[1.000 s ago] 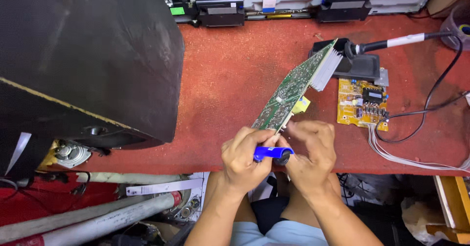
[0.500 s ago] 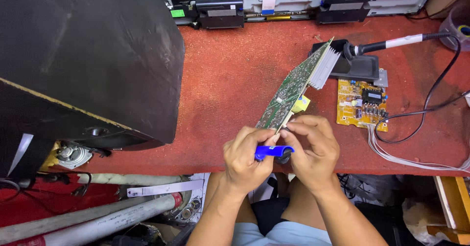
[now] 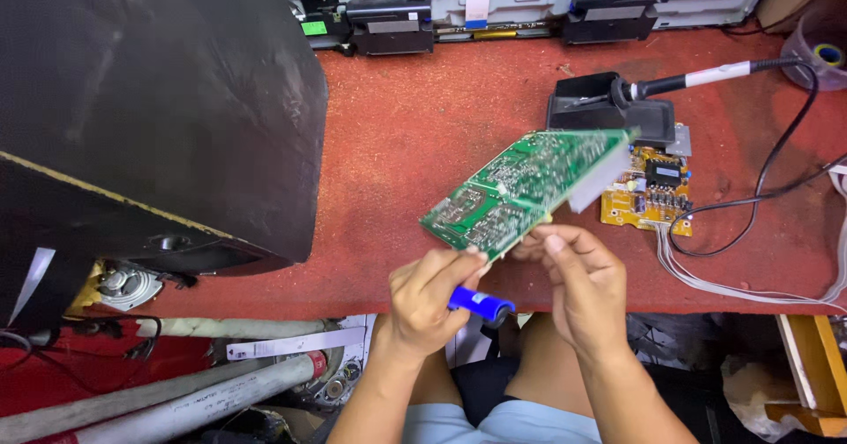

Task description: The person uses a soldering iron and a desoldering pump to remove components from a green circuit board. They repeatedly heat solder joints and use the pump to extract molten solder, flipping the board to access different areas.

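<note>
Green circuit board [image 3: 520, 188] raised above the red desk [image 3: 423, 126], slanting far-right from both hands. Left hand [image 3: 428, 298]: grip curled tight round a blue tool [image 3: 481, 303], fingertips touching the board's near edge. Right hand [image 3: 578, 281]: grip pinching that near edge.

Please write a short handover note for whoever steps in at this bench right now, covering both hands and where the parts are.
Left hand: closed around a blue-handled tool, thumb touching the near edge of the green circuit board.
Right hand: fingers at the board's near edge, holding it tilted above the red table.
Nearby: yellow circuit board with white wires lies flat on the table; soldering iron rests in its black stand.
Done: green board is lifted off the table.
Left: cannot tell from this view which spot on the board is being worked.
</note>
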